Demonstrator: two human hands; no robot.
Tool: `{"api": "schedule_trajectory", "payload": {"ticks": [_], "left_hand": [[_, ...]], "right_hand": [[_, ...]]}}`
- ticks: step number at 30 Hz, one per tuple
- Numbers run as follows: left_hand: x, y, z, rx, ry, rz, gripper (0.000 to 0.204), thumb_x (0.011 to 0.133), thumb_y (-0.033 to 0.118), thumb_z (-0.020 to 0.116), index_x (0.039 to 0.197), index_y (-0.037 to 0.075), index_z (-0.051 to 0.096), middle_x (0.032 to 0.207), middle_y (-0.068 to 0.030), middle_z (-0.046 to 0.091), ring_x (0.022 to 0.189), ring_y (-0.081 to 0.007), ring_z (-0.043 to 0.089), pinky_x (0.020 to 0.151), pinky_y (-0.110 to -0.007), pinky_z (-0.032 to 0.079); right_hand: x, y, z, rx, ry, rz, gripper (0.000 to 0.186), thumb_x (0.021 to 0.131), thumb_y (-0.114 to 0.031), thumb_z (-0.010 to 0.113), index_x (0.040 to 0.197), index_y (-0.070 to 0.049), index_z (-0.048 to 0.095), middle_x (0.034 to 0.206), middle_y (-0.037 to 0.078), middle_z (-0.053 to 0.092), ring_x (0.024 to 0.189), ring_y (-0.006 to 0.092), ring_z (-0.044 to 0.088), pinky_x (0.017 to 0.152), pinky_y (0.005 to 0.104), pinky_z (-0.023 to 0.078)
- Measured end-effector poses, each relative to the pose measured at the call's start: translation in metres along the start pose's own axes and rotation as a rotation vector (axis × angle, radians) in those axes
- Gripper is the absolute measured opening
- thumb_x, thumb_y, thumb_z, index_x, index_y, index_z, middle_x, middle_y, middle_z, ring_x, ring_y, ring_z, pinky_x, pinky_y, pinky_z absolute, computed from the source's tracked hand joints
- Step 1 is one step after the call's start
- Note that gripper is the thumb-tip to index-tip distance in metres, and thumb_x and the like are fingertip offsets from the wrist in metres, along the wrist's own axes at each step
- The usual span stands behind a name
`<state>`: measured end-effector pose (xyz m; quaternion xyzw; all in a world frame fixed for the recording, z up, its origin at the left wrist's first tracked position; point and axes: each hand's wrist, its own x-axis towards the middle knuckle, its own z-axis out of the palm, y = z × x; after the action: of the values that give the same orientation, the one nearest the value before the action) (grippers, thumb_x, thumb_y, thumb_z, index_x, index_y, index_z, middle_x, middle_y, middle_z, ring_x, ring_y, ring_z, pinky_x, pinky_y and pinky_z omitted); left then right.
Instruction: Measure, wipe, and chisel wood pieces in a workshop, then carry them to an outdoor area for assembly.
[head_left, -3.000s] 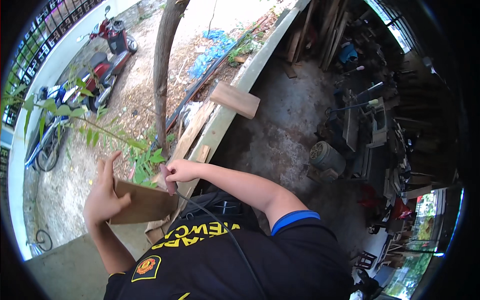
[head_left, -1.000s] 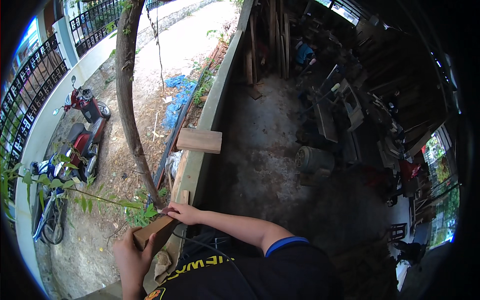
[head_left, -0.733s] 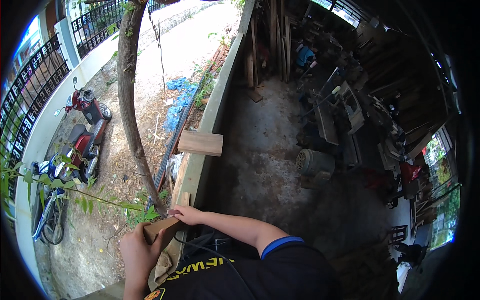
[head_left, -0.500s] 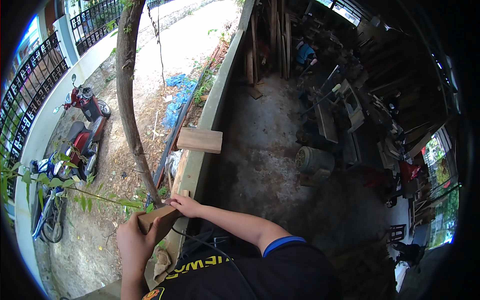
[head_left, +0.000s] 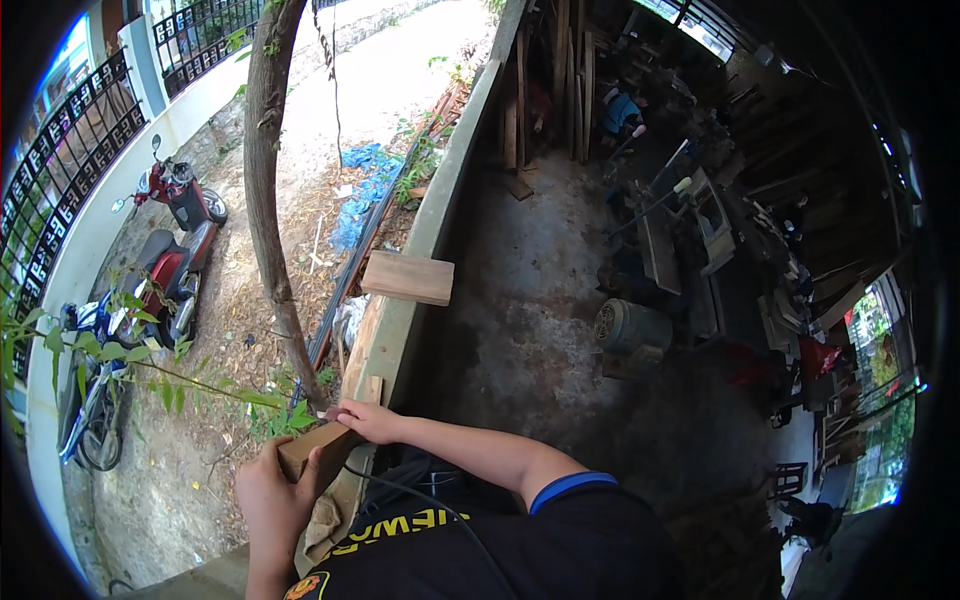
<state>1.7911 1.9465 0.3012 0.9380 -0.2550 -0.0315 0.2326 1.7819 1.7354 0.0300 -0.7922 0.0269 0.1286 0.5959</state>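
A squared wooden block (head_left: 318, 445) lies tilted between my two hands, over the low wall. My left hand (head_left: 272, 490) is wrapped round its near left end, thumb on one side and fingers on the other. At the block's far end, my right hand (head_left: 372, 422) has its fingers closed and pressed against the wood. A small reddish-brown bit shows at those fingertips, too small to name. Farther along the wall, a second wooden block (head_left: 408, 278) rests across the top, apart from both hands.
The low wall (head_left: 440, 205) runs away from me. Left of it stand a thin tree trunk (head_left: 264, 180), a leafy branch (head_left: 150, 365) and parked motorbikes (head_left: 170, 270). On the right are a motor (head_left: 632, 325), workbenches and leaning planks (head_left: 560, 85). A cable (head_left: 430, 497) crosses my front.
The whole view has shifted slightly, so the wall and the second block appear a little farther right. Both hands keep their hold at the block, the right one slightly nearer the left.
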Motion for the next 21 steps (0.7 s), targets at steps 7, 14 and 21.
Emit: {"api": "schedule_trajectory", "payload": {"ticks": [7, 14, 21], "left_hand": [[0.007, -0.01, -0.002, 0.0, 0.096, 0.033, 0.043, 0.085, 0.04, 0.081, 0.101, 0.002, 0.07, 0.072, -0.0215, 0.069, 0.067, -0.0413, 0.069, 0.062, -0.047, 0.054], [-0.008, -0.02, -0.004, -0.036, 0.092, -0.028, 0.039, 0.087, 0.041, 0.078, 0.098, 0.005, 0.068, 0.075, -0.0188, 0.069, 0.069, -0.038, 0.07, 0.063, -0.046, 0.054], [-0.002, -0.025, -0.012, -0.018, 0.158, -0.046, 0.043, 0.09, 0.041, 0.074, 0.095, 0.0, 0.064, 0.082, -0.02, 0.066, 0.075, -0.0404, 0.067, 0.066, -0.047, 0.053]], "right_hand": [[-0.018, -0.057, 0.001, -0.03, 0.019, 0.039, 0.034, 0.109, -0.028, 0.046, 0.129, -0.003, 0.056, 0.124, 0.02, 0.065, 0.119, 0.0337, 0.062, 0.103, 0.0408, 0.047], [-0.023, -0.072, 0.007, 0.16, -0.038, -0.134, 0.037, 0.112, -0.025, 0.042, 0.138, -0.002, 0.055, 0.132, 0.015, 0.064, 0.127, 0.0256, 0.059, 0.11, 0.037, 0.043], [-0.013, -0.062, 0.019, 0.242, -0.209, -0.336, 0.039, 0.112, -0.021, 0.041, 0.145, -0.003, 0.049, 0.139, 0.011, 0.061, 0.134, 0.0204, 0.053, 0.115, 0.035, 0.037]]}}
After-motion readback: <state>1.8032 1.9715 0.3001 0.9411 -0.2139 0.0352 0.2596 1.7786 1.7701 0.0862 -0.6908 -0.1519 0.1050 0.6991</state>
